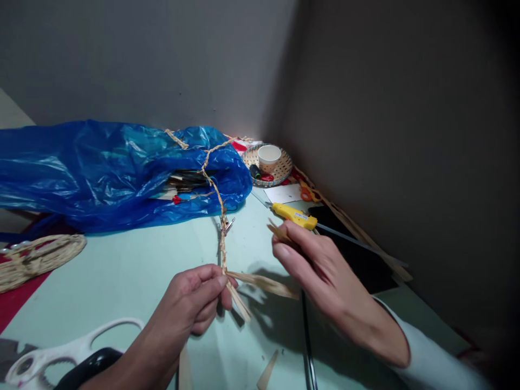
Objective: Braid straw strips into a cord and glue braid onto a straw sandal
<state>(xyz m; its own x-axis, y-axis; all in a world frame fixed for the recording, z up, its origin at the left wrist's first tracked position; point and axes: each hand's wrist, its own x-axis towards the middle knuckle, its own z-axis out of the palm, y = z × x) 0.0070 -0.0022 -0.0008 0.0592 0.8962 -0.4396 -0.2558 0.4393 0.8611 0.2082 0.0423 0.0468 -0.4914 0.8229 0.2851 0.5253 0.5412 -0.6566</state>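
My left hand pinches the near end of a thin braided straw cord, where loose flat straw strips fan out to the right and downward. The cord runs away from me across the pale green table, carries a small metal clip, and climbs over a blue plastic bag. My right hand hovers to the right of the cord, fingers closed on a short straw strip that sticks out toward the upper left.
A yellow glue gun lies behind my right hand. A round woven tray with a white cup stands in the corner. White-handled scissors lie bottom left, a woven straw piece at the left edge. Grey walls close in behind and right.
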